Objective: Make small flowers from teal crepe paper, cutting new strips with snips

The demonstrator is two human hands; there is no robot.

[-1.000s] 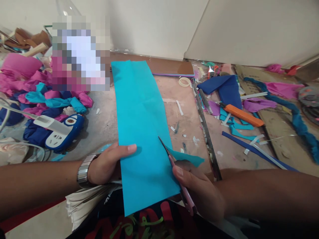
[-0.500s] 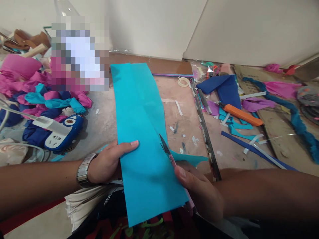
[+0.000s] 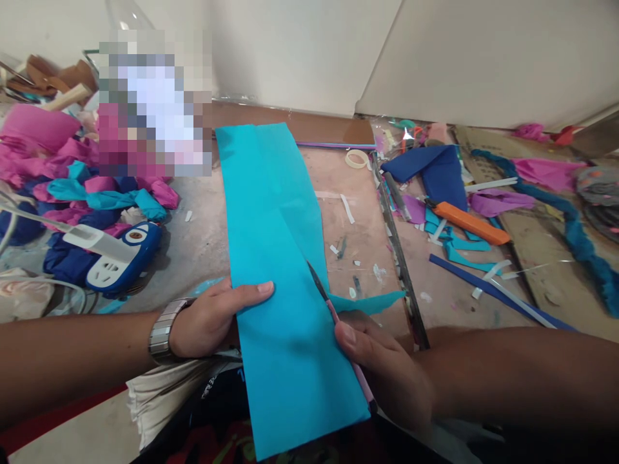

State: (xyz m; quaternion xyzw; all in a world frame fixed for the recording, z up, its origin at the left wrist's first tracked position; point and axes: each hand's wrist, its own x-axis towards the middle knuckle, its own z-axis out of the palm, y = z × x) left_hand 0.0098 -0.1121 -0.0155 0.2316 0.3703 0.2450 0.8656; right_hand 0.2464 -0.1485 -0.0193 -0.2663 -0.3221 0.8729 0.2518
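Observation:
A long bright-blue sheet (image 3: 265, 180), thin like paper or foam, hangs in front of me over the table. My left hand (image 3: 213, 319) grips its left edge, thumb on top and fingers hidden beneath. In my right hand (image 3: 387, 367) is a pair of scissors (image 3: 319, 283) with dark blades and pink handles. Its blades look closed, their tips at the end of a slanting cut line in the sheet. A narrow blue strip (image 3: 370, 301) sticks out to the right beyond the sheet, beside my right hand.
Left of the sheet lie a blue-and-white power strip (image 3: 123, 261) and a heap of pink and blue crumpled material (image 3: 48, 151). On the right are an orange utility knife (image 3: 471, 222), a folded navy piece (image 3: 440, 174), cut scraps and a tape roll (image 3: 356, 159).
The scissor blades have gone from slightly apart to closed. The sheet's lower end has dropped slightly nearer to me, and my left thumb has shifted a little down and right.

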